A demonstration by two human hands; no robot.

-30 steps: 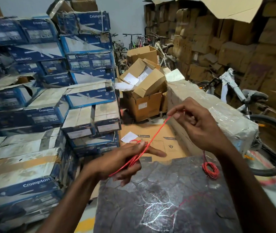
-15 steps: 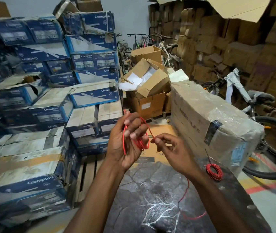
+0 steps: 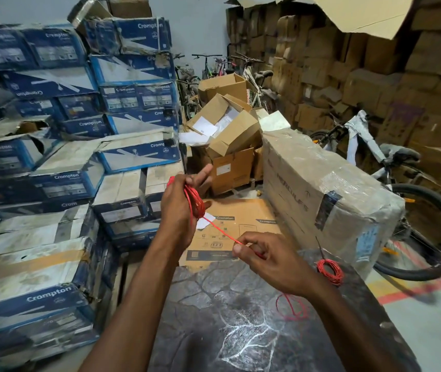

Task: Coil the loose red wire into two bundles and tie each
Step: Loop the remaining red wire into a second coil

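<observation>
Blue Crompton boxes (image 3: 66,162) stacking up left; brown cartons (image 3: 375,76) lining right wall; wrapped box (image 3: 326,183) sitting centre-right; bicycle (image 3: 401,183) leaning beyond.

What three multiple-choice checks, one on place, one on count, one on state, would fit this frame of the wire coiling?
1. Where does the finished coil lie?
A. on the dark table
B. on a blue carton
C. on the floor

2. How many red coils show?
A. one
B. two
C. four

3. What does the right hand do?
A. rests flat
B. pinches the red wire
C. holds scissors

Answers: 1 A, it sits at the table's right edge. 2 B, one on the table, one wrapped on the left hand. 3 B, fingers grip the taut strand.
</observation>
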